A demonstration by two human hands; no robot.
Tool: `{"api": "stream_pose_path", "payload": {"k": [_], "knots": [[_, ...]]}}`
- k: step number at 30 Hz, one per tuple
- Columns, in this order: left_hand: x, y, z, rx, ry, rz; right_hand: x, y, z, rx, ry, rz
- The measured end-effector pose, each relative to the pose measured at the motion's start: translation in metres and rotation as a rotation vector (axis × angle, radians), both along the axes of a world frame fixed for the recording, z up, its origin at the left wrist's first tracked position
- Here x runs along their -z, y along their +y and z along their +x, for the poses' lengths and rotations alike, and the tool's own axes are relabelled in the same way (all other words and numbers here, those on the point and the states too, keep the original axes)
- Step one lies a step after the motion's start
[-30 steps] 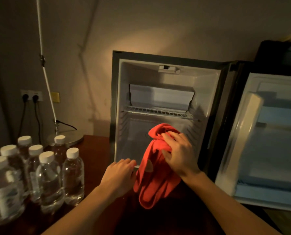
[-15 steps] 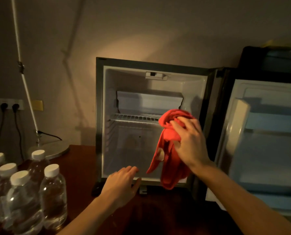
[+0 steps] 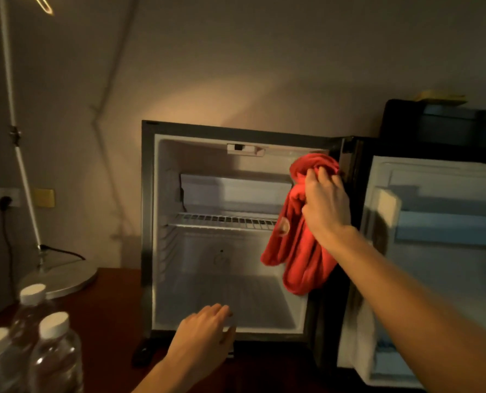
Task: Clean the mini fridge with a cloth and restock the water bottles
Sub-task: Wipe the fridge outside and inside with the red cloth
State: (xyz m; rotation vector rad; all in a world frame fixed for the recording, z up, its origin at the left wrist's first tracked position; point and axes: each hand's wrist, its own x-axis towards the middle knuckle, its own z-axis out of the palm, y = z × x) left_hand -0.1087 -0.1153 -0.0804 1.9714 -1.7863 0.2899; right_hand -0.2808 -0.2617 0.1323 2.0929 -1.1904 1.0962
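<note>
Head view faces the open fridge (image 3: 148, 228) closely, seemingly slightly downward

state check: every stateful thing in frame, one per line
mini fridge: empty inside
fridge door: swung fully open
wire shelf: in place, bare
red cloth: bunched, hanging at upper right wall
right hand: grips cloth
left hand: open, at bottom front edge
water bottles: capped, outside on table

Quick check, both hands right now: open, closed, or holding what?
Left hand: open, fingers relaxed at the mini fridge bottom front edge, holding nothing.
Right hand: grips the red cloth at the fridge's upper right corner.
</note>
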Motion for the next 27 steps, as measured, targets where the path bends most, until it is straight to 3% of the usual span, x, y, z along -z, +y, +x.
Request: {"api": "stream_pose_path", "payload": {"k": [5,8,15,18,22,27], "knots": [[-0.001,0.007,0.014,-0.022,-0.023,0.011,0.036,0.002,0.011,0.027,0.093,0.046],[-0.003,0.009,0.017,-0.03,-0.002,0.02,0.066,0.003,0.012,-0.057,0.11,0.212],[-0.006,0.013,-0.017,-0.008,-0.02,-0.035,0.138,0.045,-0.015,-0.361,-0.124,0.367],[0.0,0.008,-0.045,0.116,0.15,-0.053,0.153,0.077,-0.024,-0.518,-0.214,0.376],[0.011,0.007,-0.081,0.344,0.679,-0.255,0.165,0.101,-0.044,-0.651,-0.307,0.5],[0.024,0.017,-0.111,0.225,0.762,-0.317,0.186,0.1,-0.096,-0.63,-0.177,0.68]]}}
